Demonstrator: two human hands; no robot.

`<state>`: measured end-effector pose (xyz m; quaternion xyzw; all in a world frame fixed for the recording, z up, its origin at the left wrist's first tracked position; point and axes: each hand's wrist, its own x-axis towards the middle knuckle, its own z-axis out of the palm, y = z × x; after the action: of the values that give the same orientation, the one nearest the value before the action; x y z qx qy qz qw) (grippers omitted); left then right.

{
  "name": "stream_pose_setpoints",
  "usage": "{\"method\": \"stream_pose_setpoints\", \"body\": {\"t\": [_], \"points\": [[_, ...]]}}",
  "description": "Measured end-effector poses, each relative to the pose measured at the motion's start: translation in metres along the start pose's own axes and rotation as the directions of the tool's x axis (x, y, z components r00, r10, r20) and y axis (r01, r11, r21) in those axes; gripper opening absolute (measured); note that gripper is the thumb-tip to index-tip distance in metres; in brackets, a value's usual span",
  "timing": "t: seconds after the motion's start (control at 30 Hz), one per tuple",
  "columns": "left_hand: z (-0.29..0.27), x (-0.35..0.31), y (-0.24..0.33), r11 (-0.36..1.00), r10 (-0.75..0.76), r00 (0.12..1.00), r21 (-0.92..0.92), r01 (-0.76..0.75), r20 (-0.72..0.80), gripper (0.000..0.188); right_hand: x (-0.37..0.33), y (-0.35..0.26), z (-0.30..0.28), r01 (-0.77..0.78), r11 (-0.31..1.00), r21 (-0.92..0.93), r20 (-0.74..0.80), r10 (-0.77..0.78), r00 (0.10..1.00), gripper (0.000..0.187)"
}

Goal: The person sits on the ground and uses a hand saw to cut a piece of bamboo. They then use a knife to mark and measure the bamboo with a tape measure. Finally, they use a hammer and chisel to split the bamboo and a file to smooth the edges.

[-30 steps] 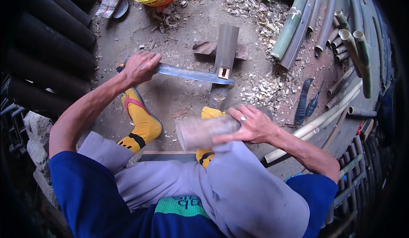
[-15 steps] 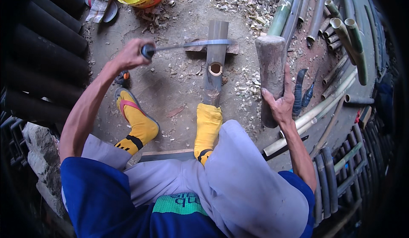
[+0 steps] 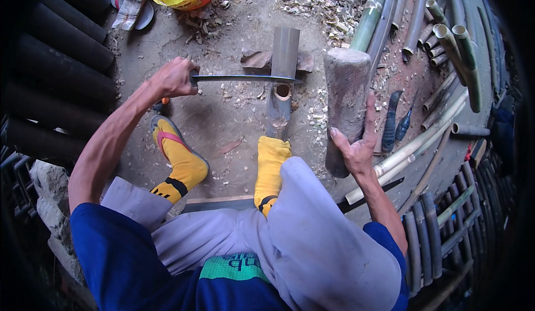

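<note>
The yellow-socked right foot (image 3: 273,166) is right at the near end of the bamboo tube (image 3: 285,52), which runs 6 to 12 o'clock. The right hand (image 3: 358,150) is the closer one: from there the tube's at roughly 10 o'clock, not touching. That hand's got a wooden mallet (image 3: 346,99), thumb and index finger stretched along it, other fingers hidden; fat end's toward 12. The left hand (image 3: 175,77) is balled tight round the machete (image 3: 239,78), tube at its 3 o'clock. Blade crosses the tube pretty much square, just on the 12 o'clock side of the cut hole (image 3: 282,92); can't tell if it's touching. Farther up, a reddish-brown block (image 3: 256,59) sits crosswise under the tube.
</note>
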<state>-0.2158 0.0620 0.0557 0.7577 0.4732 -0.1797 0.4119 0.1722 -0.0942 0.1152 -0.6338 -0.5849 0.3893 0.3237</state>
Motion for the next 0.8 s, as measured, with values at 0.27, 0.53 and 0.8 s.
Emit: {"method": "stream_pose_setpoints", "body": {"t": [0.27, 0.53, 0.8], "points": [[0.003, 0.003, -0.003, 1.0, -0.02, 1.0, 0.017, 0.02, 0.021, 0.032, -0.005, 0.006, -0.004, -0.039, 0.997, -0.062, 0.005, 0.04, 0.999, 0.094], [0.006, 0.003, -0.003, 0.999, -0.045, 0.997, 0.004, 0.045, 0.06, 0.038, -0.019, 0.011, 0.015, -0.243, 0.954, 0.178, 0.059, 0.236, 0.97, 0.093], [0.004, 0.011, -0.01, 1.0, -0.001, 0.989, 0.01, -0.001, 0.146, 0.042, 0.013, -0.018, -0.001, -0.089, 0.996, 0.001, 0.061, 0.089, 0.994, 0.094]]}}
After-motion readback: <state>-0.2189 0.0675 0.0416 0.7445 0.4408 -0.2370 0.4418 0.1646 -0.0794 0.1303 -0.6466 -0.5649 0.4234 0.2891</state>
